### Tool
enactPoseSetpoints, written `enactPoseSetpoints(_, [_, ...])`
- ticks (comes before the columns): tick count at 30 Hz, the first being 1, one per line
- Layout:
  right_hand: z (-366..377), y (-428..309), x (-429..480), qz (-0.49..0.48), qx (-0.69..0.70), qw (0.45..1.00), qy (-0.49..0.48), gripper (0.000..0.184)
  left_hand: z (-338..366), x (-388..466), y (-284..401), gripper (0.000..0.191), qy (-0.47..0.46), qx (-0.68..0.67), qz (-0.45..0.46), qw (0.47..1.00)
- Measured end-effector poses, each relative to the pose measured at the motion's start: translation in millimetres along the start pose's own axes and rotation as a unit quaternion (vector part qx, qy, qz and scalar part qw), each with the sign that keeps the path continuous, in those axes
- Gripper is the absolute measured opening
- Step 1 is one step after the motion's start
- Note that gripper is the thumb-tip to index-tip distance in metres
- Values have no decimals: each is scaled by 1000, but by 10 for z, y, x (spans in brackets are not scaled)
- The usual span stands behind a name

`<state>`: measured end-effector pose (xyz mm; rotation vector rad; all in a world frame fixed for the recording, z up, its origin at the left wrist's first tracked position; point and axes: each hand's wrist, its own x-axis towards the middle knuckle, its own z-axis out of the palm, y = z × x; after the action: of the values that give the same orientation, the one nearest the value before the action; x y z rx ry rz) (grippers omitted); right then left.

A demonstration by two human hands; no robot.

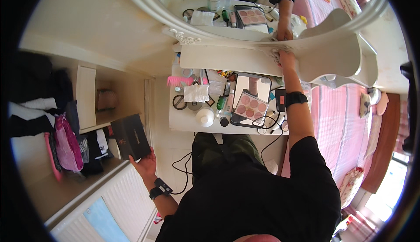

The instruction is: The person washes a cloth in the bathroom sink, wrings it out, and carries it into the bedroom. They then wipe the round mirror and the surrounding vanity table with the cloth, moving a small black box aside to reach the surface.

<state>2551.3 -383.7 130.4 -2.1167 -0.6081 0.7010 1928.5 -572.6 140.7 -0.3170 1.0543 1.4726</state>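
Note:
My left hand (pixel 144 163) grips the lower end of a black box (pixel 130 137), held out to the left in front of an open wardrobe. My right hand (pixel 286 59) reaches forward to the white shelf (pixel 226 57) below the oval mirror, with a crumpled greyish cloth (pixel 275 53) under its fingers. On the dressing table beneath the shelf lie a rectangular mirror (pixel 244 84) with a blush palette (pixel 251 106) on it, a white bottle (pixel 205 117), a green bottle (pixel 221 102), a white tissue (pixel 196 93) and a pink comb (pixel 183 80).
The wardrobe (pixel 87 94) at left holds folded and hanging clothes. A pink striped bed (pixel 331 117) stands at right. Cables run from both wristbands; one crosses the table's front right. The large mirror's curved frame (pixel 147 8) rises ahead.

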Motion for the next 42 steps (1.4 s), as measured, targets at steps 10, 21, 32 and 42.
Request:
enactPoseSetpoints(10, [461, 521, -364, -308, -275, 910, -20, 46, -292, 205, 15, 75, 9, 1, -35, 999])
enactPoseSetpoints(21, [2057, -383, -1116, -465, -263, 821, -201, 56, -336, 278, -77, 76, 32, -14, -35, 999])
enactPoseSetpoints(32, [1852, -435, -854, -563, -335, 714, -245, 52, -225, 107, -230, 74, 12, -20, -17, 1000])
enactPoseSetpoints(42, [322, -132, -403, -475, -373, 787, -127, 34, -328, 148, -368, 75, -35, -24, -22, 999])
